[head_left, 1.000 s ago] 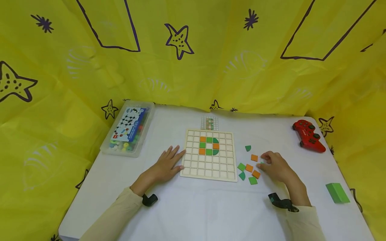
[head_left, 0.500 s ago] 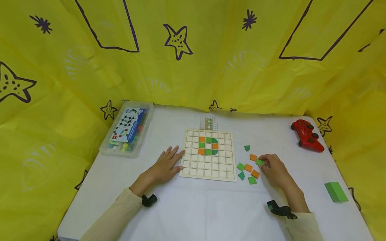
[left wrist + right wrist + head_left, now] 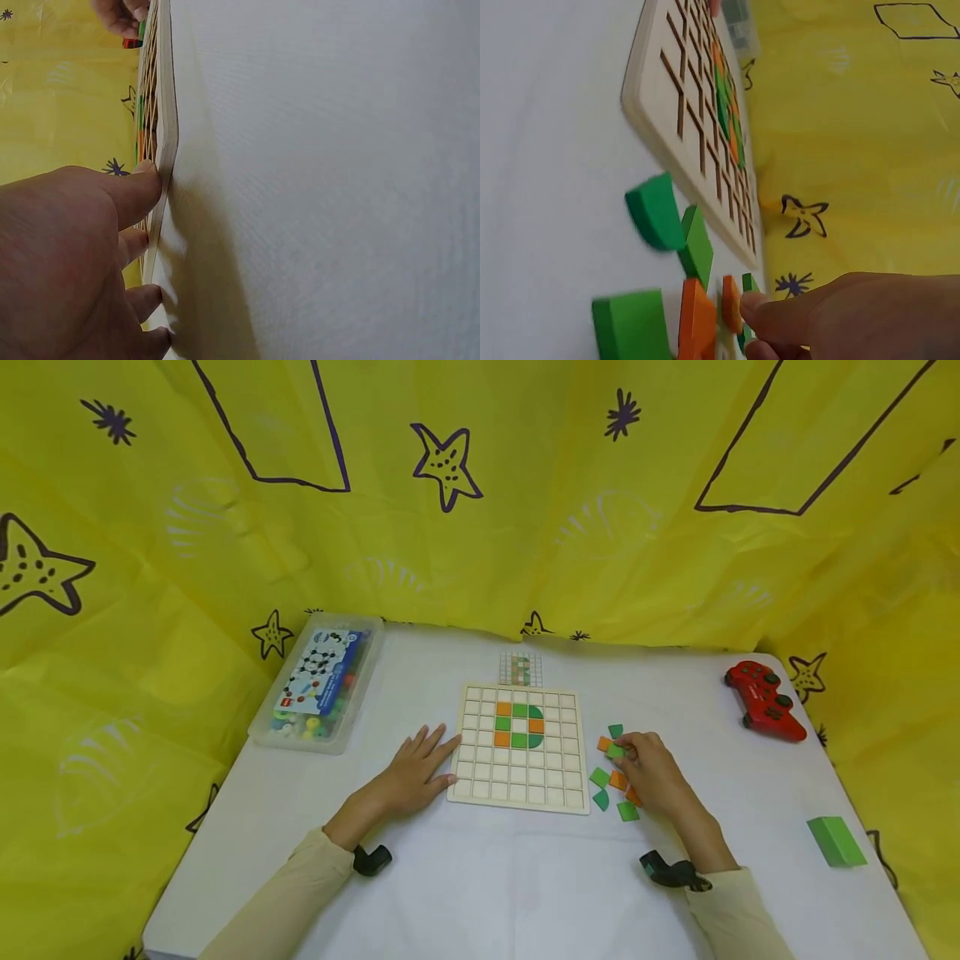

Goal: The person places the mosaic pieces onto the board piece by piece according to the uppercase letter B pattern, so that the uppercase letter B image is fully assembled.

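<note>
A pale wooden grid board (image 3: 517,777) lies on the table, with orange and green tiles set in its upper cells around one bare cell. My left hand (image 3: 408,777) rests at the board's left edge, fingers spread; in the left wrist view its thumb and fingertips touch that edge. Right of the board, my right hand (image 3: 652,772) pinches a green square tile (image 3: 615,751) between thumb and fingers. An orange tile (image 3: 603,743) is just beside it; whether they touch I cannot tell. A dark green quarter-round tile (image 3: 656,211) and several other loose tiles lie nearby.
A small printed pattern card (image 3: 521,669) lies behind the board. At the back left stands a clear plastic box (image 3: 318,685) of coloured parts. A red game controller (image 3: 765,700) and a green block (image 3: 836,841) are on the right. Yellow cloth (image 3: 525,543) hangs behind.
My right hand has taken hold of the green square tile and moved left with it. An orange tile has shifted left towards the board. The left hand has stayed put.
</note>
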### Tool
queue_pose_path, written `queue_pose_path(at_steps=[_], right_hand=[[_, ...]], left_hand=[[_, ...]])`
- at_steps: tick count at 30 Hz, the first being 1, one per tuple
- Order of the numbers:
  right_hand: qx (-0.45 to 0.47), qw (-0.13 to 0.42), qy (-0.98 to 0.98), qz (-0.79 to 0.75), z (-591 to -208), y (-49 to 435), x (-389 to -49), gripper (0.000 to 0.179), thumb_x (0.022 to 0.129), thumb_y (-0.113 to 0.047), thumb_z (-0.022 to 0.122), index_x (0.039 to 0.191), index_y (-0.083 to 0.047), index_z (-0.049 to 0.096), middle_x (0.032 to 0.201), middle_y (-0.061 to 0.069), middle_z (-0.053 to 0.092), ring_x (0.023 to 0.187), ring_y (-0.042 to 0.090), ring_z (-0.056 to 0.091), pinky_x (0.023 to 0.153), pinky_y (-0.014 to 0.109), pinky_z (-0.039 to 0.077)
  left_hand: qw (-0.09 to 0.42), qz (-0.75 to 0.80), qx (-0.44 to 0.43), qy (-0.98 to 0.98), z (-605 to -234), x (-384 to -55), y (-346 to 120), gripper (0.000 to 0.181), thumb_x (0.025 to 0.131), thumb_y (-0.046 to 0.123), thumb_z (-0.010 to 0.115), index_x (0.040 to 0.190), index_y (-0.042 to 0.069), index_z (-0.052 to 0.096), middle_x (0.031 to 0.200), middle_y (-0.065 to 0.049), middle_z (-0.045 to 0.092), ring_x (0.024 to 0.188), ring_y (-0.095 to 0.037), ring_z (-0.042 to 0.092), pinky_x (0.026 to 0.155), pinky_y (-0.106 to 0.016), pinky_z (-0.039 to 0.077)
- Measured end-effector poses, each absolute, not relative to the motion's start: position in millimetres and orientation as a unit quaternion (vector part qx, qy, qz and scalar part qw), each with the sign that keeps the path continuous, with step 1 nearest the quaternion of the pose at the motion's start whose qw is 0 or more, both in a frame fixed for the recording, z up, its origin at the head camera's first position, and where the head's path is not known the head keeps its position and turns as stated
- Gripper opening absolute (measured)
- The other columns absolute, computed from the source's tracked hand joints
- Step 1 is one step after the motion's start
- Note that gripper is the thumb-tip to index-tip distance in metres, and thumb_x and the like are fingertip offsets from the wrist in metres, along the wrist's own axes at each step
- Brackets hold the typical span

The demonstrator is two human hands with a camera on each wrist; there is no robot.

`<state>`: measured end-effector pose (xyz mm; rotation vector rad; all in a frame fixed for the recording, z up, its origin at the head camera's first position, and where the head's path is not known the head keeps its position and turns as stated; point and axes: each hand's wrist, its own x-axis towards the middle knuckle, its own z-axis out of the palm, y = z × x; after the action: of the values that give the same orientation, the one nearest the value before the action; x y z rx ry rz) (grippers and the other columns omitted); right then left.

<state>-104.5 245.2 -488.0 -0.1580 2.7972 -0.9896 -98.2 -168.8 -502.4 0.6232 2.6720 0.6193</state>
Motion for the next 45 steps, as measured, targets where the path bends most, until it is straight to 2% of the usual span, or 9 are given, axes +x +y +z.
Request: queue_pose_path(at_steps=[4,10,17,24,28,31,40,45], right_hand=[[-0.070,0.070,0.933,-0.346,-485.6,223.5,-111.1,0.032,0.106,-0.005,0.061,0.135,0.009,0.057,0.129,0.029,0.052,0.113,0.040,0.061,0.094,0.052,0.053],[-0.092,0.087,0.925,-0.357,-486.8,182.1,-121.1,0.032,0.107,-0.010,0.062,0.135,0.005,0.061,0.131,0.024,0.054,0.115,0.036,0.060,0.097,0.051,0.054],[-0.140,0.108,0.912,-0.371,-487.2,136.3,-125.6,0.030,0.104,-0.009,0.066,0.132,0.001,0.064,0.124,0.016,0.056,0.105,0.026,0.059,0.093,0.042,0.053],[-0.187,0.094,0.907,-0.366,-490.4,105.6,-122.2,0.019,0.101,-0.004,0.070,0.120,-0.002,0.066,0.118,0.011,0.059,0.102,0.022,0.060,0.093,0.039,0.055],[-0.207,0.083,0.914,-0.339,-495.3,97.7,-118.2,0.011,0.100,-0.001,0.071,0.111,-0.003,0.071,0.111,0.007,0.060,0.100,0.019,0.060,0.092,0.037,0.056],[-0.210,0.077,0.915,-0.335,-496.6,95.7,-115.5,0.011,0.100,-0.001,0.070,0.110,-0.003,0.073,0.111,0.005,0.062,0.101,0.019,0.062,0.093,0.036,0.057],[-0.230,0.057,0.918,-0.318,-493.8,99.5,-113.8,0.014,0.100,-0.003,0.072,0.113,-0.005,0.075,0.118,0.005,0.061,0.111,0.022,0.064,0.096,0.036,0.057],[-0.212,0.069,0.915,-0.337,-489.5,118.3,-122.3,0.020,0.102,-0.009,0.070,0.122,-0.006,0.073,0.122,0.008,0.059,0.115,0.026,0.061,0.098,0.042,0.056]], left_hand=[[0.165,0.220,0.216,0.937,-502.3,-97.5,-168.4,0.067,0.112,0.040,0.050,0.170,0.018,0.023,0.178,-0.014,0.009,0.163,-0.042,0.000,0.129,-0.064,0.006],[0.163,0.227,0.218,0.935,-500.5,-97.4,-168.0,0.067,0.112,0.039,0.050,0.170,0.018,0.025,0.177,-0.015,0.010,0.163,-0.043,0.000,0.129,-0.064,0.006],[0.164,0.224,0.221,0.935,-502.1,-98.8,-167.7,0.067,0.112,0.040,0.050,0.170,0.018,0.024,0.177,-0.014,0.010,0.163,-0.042,0.001,0.130,-0.063,0.007],[0.166,0.223,0.221,0.935,-502.4,-98.5,-167.6,0.067,0.112,0.041,0.049,0.170,0.019,0.024,0.177,-0.014,0.010,0.163,-0.042,0.001,0.130,-0.063,0.007],[0.164,0.220,0.220,0.936,-502.8,-98.2,-167.6,0.067,0.112,0.041,0.049,0.170,0.019,0.024,0.177,-0.014,0.010,0.163,-0.042,0.001,0.129,-0.064,0.008],[0.162,0.218,0.219,0.937,-502.7,-98.7,-167.3,0.067,0.112,0.041,0.049,0.170,0.019,0.024,0.177,-0.014,0.010,0.163,-0.043,0.001,0.129,-0.064,0.008],[0.163,0.215,0.218,0.938,-501.8,-99.5,-168.6,0.067,0.112,0.041,0.050,0.170,0.018,0.025,0.177,-0.015,0.010,0.163,-0.043,0.002,0.129,-0.064,0.008],[0.163,0.215,0.219,0.938,-501.6,-99.4,-168.8,0.067,0.112,0.040,0.049,0.170,0.018,0.024,0.177,-0.015,0.010,0.163,-0.043,0.001,0.129,-0.064,0.008]])
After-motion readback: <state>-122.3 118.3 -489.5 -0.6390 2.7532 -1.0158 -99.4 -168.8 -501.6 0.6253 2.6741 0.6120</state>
